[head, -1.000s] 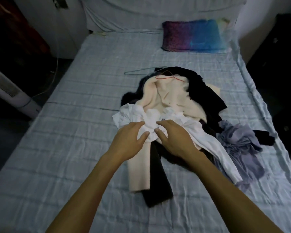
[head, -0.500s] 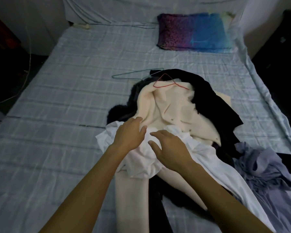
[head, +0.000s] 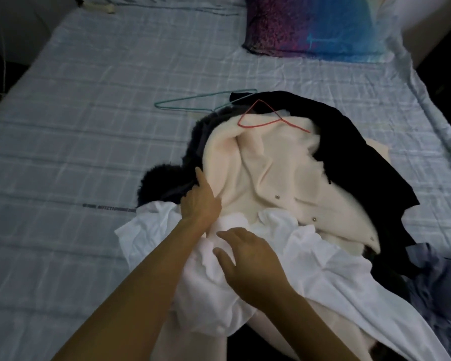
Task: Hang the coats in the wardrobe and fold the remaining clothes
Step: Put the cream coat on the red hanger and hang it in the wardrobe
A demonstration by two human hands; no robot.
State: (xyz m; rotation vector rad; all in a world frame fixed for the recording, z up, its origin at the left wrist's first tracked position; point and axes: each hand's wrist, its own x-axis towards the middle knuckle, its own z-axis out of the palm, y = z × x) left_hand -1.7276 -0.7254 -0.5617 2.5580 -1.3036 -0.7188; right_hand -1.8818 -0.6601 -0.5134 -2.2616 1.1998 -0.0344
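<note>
1. Left hand (head: 201, 201) lays straight, close fingers against the cream coat (head: 258, 165).
2. Right hand (head: 250, 267) rests on the white shirt (head: 310, 256), fingers loosely apart.
3. Both garments lie heaped toward the right edge of the bed (head: 76, 152), a red hanger (head: 258, 125) atop the coat.

Clothes pile on checked bed sheet (head: 89, 126). Left hand (head: 201, 201) flat, fingers straight, touching cream coat (head: 261, 162) edge. Right hand (head: 248, 264) rests relaxed on white garment (head: 323, 267). Red hanger (head: 261, 123) lies on cream coat; black coat (head: 349, 152) overlaps its right side. Green hanger (head: 185, 108) on sheet.
</note>
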